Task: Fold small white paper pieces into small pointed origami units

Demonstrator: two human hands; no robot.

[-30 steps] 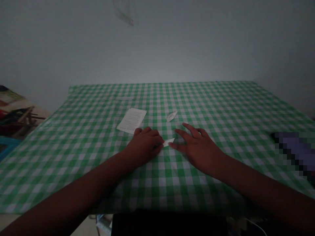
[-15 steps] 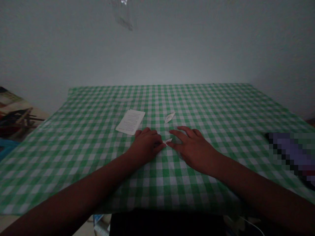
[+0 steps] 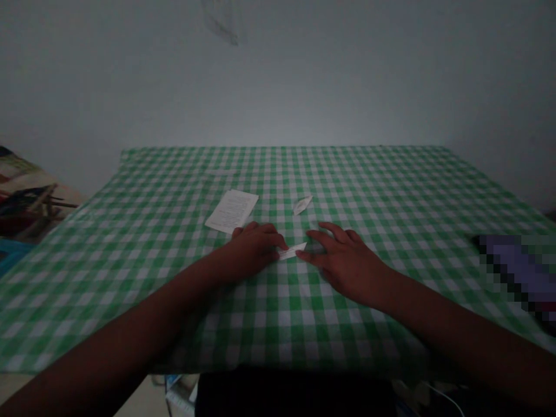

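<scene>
Between my hands, flat on the checked cloth, lies a small folded piece of paper (image 3: 292, 251), narrow and white with faint print. My left hand (image 3: 252, 246) has thumb and index finger pinched at the paper's left end, its other fingers curled on the cloth. The thumb of my right hand (image 3: 347, 260) presses the paper's right end while its fingers stay spread above. A second small folded paper (image 3: 303, 204), pointed at both ends, rests farther back. Behind my left hand is a stack of printed paper sheets (image 3: 232, 209), its near edge partly hidden by the fingers.
A green and white checked tablecloth (image 3: 369, 191) covers the table, which meets a pale wall (image 3: 278, 87). At the right edge lies a dark flat object (image 3: 516, 272), blurred by pixels. Left of the table are a blue item (image 3: 15, 255) and clutter.
My left hand has slid slightly left, uncovering more of the small folded paper. The right hand keeps its thumb on the paper's right end. The view has tilted a little.
</scene>
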